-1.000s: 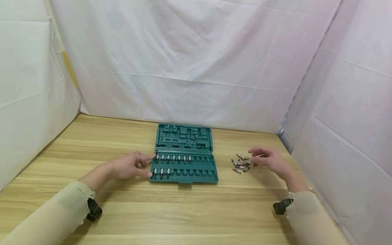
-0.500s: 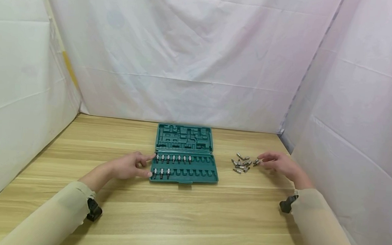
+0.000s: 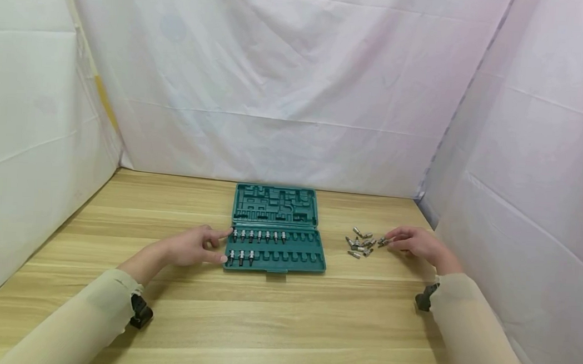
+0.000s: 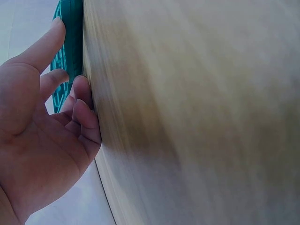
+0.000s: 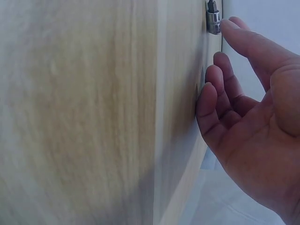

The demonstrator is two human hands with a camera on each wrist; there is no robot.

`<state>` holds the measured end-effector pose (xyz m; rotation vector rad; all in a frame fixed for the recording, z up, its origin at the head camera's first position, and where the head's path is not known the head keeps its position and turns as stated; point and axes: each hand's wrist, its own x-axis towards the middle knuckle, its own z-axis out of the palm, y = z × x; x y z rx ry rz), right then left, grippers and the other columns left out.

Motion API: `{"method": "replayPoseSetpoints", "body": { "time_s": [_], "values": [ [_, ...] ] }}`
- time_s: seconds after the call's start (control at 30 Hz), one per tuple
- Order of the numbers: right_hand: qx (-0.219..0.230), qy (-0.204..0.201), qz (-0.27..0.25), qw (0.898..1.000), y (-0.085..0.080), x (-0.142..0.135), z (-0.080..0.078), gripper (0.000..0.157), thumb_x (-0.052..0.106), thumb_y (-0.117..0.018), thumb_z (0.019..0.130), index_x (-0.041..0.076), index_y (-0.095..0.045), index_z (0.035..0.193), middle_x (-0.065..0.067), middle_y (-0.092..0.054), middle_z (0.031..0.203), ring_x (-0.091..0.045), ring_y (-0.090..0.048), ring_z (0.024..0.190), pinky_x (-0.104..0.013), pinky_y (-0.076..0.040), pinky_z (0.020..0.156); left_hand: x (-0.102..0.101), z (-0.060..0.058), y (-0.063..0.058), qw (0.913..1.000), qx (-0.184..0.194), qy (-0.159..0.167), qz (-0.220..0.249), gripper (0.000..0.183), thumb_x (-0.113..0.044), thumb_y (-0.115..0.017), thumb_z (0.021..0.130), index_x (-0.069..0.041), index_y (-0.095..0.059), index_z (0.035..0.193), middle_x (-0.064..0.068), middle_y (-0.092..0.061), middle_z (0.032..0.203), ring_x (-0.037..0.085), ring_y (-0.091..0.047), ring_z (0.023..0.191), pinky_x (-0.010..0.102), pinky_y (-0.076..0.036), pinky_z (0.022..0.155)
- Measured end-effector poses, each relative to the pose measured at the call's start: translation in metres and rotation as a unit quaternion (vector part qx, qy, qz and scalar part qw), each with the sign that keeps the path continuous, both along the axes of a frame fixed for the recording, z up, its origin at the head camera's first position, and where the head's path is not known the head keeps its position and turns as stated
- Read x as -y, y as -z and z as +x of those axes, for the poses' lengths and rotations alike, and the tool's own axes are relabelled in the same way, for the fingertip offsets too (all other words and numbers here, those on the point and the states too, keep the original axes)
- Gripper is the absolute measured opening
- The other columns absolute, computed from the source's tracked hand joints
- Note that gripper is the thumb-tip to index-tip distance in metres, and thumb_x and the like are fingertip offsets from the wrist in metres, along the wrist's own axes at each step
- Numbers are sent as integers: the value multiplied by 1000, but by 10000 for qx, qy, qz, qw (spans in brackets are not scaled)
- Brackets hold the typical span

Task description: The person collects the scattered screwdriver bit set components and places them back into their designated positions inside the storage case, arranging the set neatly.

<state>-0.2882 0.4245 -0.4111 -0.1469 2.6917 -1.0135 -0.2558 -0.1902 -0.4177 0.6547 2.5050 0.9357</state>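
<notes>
An open green bit-socket case point(image 3: 277, 248) lies on the table, silver bit sockets point(image 3: 249, 255) seated in parts of its two rows. My left hand point(image 3: 194, 247) rests at the case's left side, thumb and index finger spread and touching its edge; the other fingers curl loosely, as the left wrist view shows. To the right of the case is a loose pile of bit sockets point(image 3: 366, 243). At the pile's right side my right hand point(image 3: 417, 243) pinches a bit socket between thumb and index finger. In the right wrist view, a bit socket point(image 5: 213, 21) with a dark tip sits right at the thumb tip.
The case's lid point(image 3: 275, 204) lies folded back, its moulded recesses facing up. White cloth walls point(image 3: 287, 92) enclose the wooden table point(image 3: 262, 325) at the back and sides. A black wrist camera point(image 3: 140, 312) is strapped to the left wrist.
My right hand has drawn back rightward from over the pile, to bit sockets at its right side. The left hand stays on the case edge.
</notes>
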Motion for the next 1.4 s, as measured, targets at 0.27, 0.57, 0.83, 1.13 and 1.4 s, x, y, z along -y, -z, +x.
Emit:
{"method": "replayPoseSetpoints", "body": {
  "time_s": [0.27, 0.57, 0.83, 1.13, 1.4],
  "values": [
    [52, -82, 151, 9998, 1, 0, -2, 38, 23, -75, 106, 4, -72, 138, -21, -72, 138, -18, -65, 110, -37, -55, 85, 0, 0, 0, 10000, 27, 13, 39, 85, -39, -79, 102, -14, -37, 171, 20, -58, 132, 33, -62, 122, 52, -57, 102],
    [46, -87, 299, 9995, 2, 2, 0, 34, 23, -76, 105, 5, -74, 134, -17, -75, 134, -18, -63, 110, -35, -53, 86, 0, 0, 0, 10000, 16, 12, 29, 84, -39, -79, 102, -14, -38, 171, 20, -57, 132, 33, -63, 123, 52, -57, 103],
    [48, -157, 372, 9992, 0, 5, 2, 34, 25, -77, 104, 6, -76, 133, -17, -74, 137, -19, -64, 113, -35, -54, 89, 1, -1, 2, 10000, -41, 34, -12, 85, -40, -79, 102, -14, -38, 171, 20, -58, 132, 32, -63, 122, 52, -57, 103],
    [54, -183, 547, 9983, 1, 3, 1, 31, 28, -78, 103, 8, -79, 127, -16, -74, 138, -15, -64, 111, -33, -54, 89, 2, -2, 3, 9999, -88, 39, -60, 85, -42, -79, 102, -15, -37, 171, 20, -58, 133, 32, -63, 122, 51, -56, 103],
    [-256, -223, 279, 9990, -2, 0, 1, 30, 28, -73, 106, 6, -77, 126, -12, -77, 122, -19, -66, 104, -35, -52, 89, 2, -3, 3, 9999, -50, 9, -107, 85, -44, -78, 103, -16, -37, 172, 20, -58, 134, 33, -62, 123, 50, -57, 103]
  ]
}}
